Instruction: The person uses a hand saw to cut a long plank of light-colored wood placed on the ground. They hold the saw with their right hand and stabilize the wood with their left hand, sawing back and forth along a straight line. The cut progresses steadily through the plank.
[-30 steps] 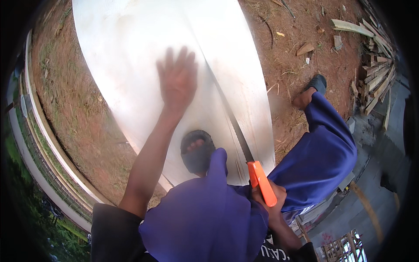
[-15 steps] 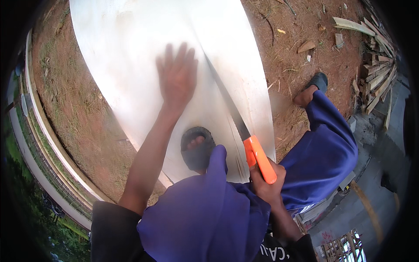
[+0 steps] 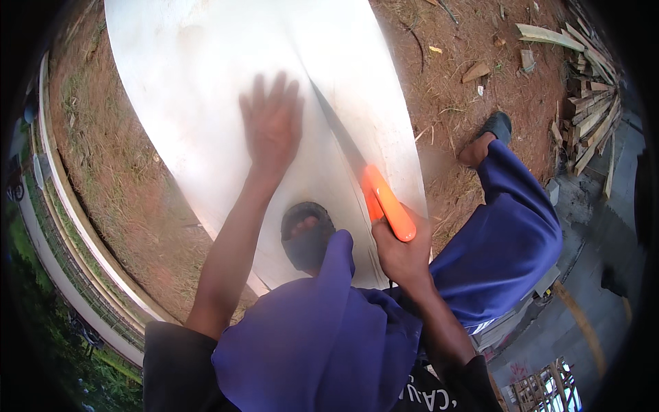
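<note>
A large pale board [image 3: 185,96] stretches out ahead of me over the ground. My left hand [image 3: 273,130] lies flat on it, fingers spread. In my right hand [image 3: 403,250] is the orange handle of a hand saw [image 3: 388,204]. The saw's grey blade points away from me along the board, to the right of my left hand. Glare on the white surface hides the blade's far end. My sandalled foot [image 3: 307,237] rests on the board between my arms, close to the blade's left side.
My other foot [image 3: 489,137] stands on reddish soil right of the board. A stack of wood offcuts [image 3: 594,120] lies at the far right, with scraps such as a wood chip [image 3: 475,71] nearer. Dry grass and a pale curb [image 3: 89,233] run along the left.
My right hand has pushed the saw forward and slightly left along the board. My left hand remains flat in nearly the same place.
</note>
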{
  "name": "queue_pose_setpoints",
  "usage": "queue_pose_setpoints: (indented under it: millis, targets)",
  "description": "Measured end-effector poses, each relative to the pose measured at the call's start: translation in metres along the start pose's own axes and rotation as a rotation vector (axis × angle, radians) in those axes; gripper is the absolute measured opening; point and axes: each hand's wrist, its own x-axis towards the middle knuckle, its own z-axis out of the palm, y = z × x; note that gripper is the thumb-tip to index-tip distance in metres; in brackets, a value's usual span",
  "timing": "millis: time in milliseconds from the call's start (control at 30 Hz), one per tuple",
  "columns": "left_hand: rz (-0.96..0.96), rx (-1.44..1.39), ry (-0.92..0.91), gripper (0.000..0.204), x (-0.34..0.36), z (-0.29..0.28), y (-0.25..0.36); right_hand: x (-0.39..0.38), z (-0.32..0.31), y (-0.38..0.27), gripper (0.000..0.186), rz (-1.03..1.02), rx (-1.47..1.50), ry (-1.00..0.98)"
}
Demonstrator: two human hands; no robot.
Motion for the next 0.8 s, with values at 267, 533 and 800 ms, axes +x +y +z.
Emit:
queue_pose_setpoints:
  millis: [267, 533, 800]
  targets:
    - [-0.026, -0.026, -0.046, 0.034, -0.006, 0.0, 0.007, -0.02, -0.001, 0.02, 0.037, -0.023, 0.083, -0.051]
    - [-0.029, -0.039, -0.033, 0.034, -0.005, -0.002, 0.002, 0.025, 0.018, -0.006, 0.017, 0.022, -0.004, 0.004]
    - [-0.022, -0.064, -0.006, 0.032, -0.005, 0.003, 0.006, -0.042, -0.013, 0.02, 0.028, -0.055, 0.029, 0.004]
